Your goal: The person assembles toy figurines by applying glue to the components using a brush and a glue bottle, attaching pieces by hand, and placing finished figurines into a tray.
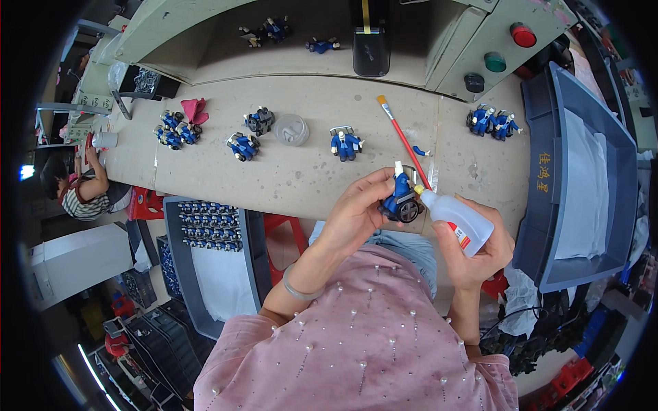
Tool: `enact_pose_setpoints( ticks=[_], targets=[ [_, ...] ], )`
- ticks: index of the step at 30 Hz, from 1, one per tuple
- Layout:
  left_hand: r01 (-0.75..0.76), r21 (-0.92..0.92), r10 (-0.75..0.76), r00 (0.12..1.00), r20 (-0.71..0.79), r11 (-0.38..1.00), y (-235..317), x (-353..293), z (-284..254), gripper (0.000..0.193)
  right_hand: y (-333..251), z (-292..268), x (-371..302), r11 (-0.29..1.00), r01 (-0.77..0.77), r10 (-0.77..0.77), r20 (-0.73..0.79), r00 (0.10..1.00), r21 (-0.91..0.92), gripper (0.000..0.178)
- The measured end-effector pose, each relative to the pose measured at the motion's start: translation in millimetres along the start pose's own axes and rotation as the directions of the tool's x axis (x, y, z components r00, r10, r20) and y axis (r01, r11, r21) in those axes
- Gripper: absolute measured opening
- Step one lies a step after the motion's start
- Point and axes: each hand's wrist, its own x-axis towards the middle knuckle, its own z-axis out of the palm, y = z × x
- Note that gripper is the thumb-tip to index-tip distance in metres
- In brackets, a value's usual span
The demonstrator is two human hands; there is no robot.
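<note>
My left hand (356, 211) grips a small blue figurine in a wheelchair (399, 201), held upright near the table's front edge. Its top is a plain white stub, with no head to be seen on it. In my right hand (485, 255) is a translucent white squeeze bottle (460, 218), tilted so that its yellowish tip meets or nearly meets the figurine's upper side. Just beyond lies a red-handled brush (403, 131) with a small blue arm-like piece (421, 151) beside it. A similar seated figurine (346, 144) stands farther back.
More figurines (243, 146) stand at the left by a clear plastic cup (292, 130) and a pink cloth (195, 110). Two (493, 123) stand at the right, near a grey-blue crate (548, 205). Another crate (179, 274) with rows of figurines is at lower left. A person (86, 188) sits at far left.
</note>
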Motion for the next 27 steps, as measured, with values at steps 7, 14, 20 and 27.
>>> enact_pose_setpoints(
  ticks=[7,14,20,27],
  targets=[
    [-0.003,0.019,0.002,0.999,0.044,1.0,-0.5,0.7,-3.5,0.033,-0.4,0.8,0.3,1.0,-0.015,0.015,-0.006,1.0,-0.003,0.035],
    [-0.018,0.021,0.018,1.0,-0.01,1.0,-1.6,-0.9,-4.7,0.031,-0.3,2.5,-0.6,0.999,0.011,-0.012,-0.004,1.0,-0.032,0.037],
    [-0.06,0.025,0.06,0.998,0.017,0.998,-1.4,-0.9,-9.0,0.033,-1.3,2.8,0.1,0.996,0.058,-0.058,0.002,0.998,-0.066,0.037],
    [-0.068,0.038,0.07,0.997,-0.032,0.997,-1.5,0.2,-8.6,0.031,-0.1,5.2,0.3,0.997,0.043,-0.043,0.001,0.999,-0.058,0.036]
  ],
)
